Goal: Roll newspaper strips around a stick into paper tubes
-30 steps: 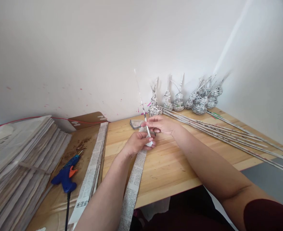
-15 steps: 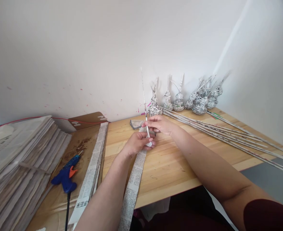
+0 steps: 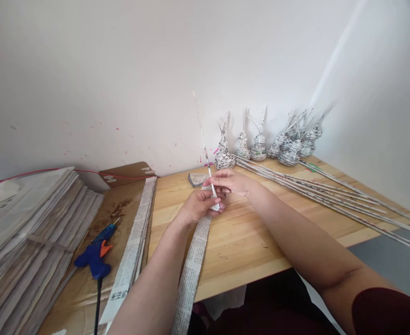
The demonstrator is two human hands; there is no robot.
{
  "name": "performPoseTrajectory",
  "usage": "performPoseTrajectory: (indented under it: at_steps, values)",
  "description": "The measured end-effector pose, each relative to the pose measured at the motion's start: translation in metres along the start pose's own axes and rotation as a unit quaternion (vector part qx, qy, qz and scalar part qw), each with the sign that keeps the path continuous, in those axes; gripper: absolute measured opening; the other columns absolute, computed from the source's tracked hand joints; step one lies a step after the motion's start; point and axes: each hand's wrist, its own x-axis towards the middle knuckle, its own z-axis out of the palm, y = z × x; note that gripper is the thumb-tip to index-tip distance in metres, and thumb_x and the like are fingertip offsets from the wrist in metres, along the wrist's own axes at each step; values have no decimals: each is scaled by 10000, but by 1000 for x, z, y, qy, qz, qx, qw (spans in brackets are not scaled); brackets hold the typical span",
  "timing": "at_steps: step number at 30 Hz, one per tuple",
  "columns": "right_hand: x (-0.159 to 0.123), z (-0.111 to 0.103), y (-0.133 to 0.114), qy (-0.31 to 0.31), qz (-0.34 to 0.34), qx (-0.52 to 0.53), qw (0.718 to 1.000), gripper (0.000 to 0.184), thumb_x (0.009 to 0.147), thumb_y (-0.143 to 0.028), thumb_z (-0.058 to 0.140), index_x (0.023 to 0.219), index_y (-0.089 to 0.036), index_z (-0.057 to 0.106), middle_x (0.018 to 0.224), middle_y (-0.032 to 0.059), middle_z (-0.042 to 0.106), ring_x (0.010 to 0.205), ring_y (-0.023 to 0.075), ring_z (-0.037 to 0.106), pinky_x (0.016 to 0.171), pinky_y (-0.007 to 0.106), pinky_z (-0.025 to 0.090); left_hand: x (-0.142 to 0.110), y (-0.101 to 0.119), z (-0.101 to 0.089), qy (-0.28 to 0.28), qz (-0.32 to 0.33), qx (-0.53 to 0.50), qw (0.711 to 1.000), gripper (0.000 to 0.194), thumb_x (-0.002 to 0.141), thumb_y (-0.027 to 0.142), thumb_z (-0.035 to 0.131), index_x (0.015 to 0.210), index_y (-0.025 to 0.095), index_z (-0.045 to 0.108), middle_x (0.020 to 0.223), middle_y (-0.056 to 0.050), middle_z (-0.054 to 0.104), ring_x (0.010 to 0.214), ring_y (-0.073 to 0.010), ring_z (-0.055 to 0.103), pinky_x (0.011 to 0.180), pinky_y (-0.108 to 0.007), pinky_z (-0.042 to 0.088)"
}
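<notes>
Between my two hands a newspaper strip [image 3: 195, 260] is rolled into a thin paper tube [image 3: 204, 148] that points up and slightly left. My left hand [image 3: 201, 204] pinches the strip where it feeds into the roll, thumb on the paper. Just above it, the fingers of my right hand [image 3: 230, 181] are closed round the tube's lower part. The flat tail of the strip runs toward me under my left forearm and past the table's front edge. A small grey folded pad [image 3: 196, 179] lies on the table behind my hands, partly covered by them.
Several woven paper gourd shapes [image 3: 259, 148] stand along the wall. Finished paper tubes [image 3: 313, 190] lie across the right side of the wooden table [image 3: 247, 246]. On the left are a blue glue gun [image 3: 95, 260], stacked newspaper strips [image 3: 131, 260] and a tied newspaper bundle [image 3: 48, 251].
The tube's upper end has swung a little left and its tip sits slightly higher. Both hands keep their hold at nearly the same place.
</notes>
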Motion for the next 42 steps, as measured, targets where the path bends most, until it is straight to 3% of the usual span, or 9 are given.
performPoseTrajectory:
  at_steps: [5, 14, 18, 22, 28, 35, 42]
  values:
    - [2, 4, 1, 90, -8, -9, 996, 369, 716, -468, 734, 833, -119, 712, 538, -32, 527, 463, 62, 446, 426, 190, 300, 0, 2, 2, 12, 23, -20, 999, 457, 664, 426, 781, 986, 119, 682, 804, -76, 680, 740, -161, 641, 695, -298, 534]
    - [0, 16, -9, 136, -33, -99, 985, 369, 726, -489, 703, 753, -122, 674, 612, -8, 595, 541, 88, 510, 491, 210, 374, 2, 1, 3, 73, 49, -40, 995, 400, 665, 389, 783, 914, 146, 586, 740, -59, 687, 669, -174, 663, 638, -318, 555]
    - [1, 18, -8, 89, -21, -76, 993, 371, 722, -460, 719, 886, -129, 678, 652, -1, 621, 526, 100, 544, 484, 223, 422, 4, 3, 2, 136, 65, -80, 985, 415, 656, 371, 793, 949, 162, 587, 771, -58, 704, 632, -173, 673, 611, -325, 569]
    - [2, 19, -3, 73, -33, -88, 993, 397, 683, -312, 772, 1032, -158, 665, 754, 8, 661, 619, 117, 600, 562, 238, 490, 7, 4, -1, 194, 63, -153, 967, 415, 610, 308, 833, 928, 155, 616, 890, -84, 721, 663, -187, 692, 581, -316, 585]
    - [6, 22, 3, 73, -67, -89, 991, 345, 708, -155, 723, 1046, -159, 655, 943, 52, 710, 861, 137, 650, 805, 280, 502, 9, 4, -7, 215, 44, -242, 945, 281, 609, 199, 834, 848, 117, 710, 786, -44, 697, 563, -71, 602, 437, -143, 479]
    - [8, 26, 3, 92, -22, -77, 993, 380, 727, -171, 697, 1100, -138, 637, 667, -17, 655, 617, 107, 599, 622, 235, 469, 9, 6, -10, 248, 54, -216, 943, 269, 611, 197, 833, 848, 106, 745, 790, -54, 705, 566, -55, 586, 457, -136, 454]
    - [10, 33, 8, 146, -4, -7, 989, 266, 756, -192, 677, 1017, -144, 659, 729, 17, 673, 647, 111, 616, 608, 226, 481, 9, 4, -14, 271, 67, -190, 941, 302, 581, 278, 843, 806, 113, 728, 726, -27, 683, 575, -66, 582, 515, -167, 468]
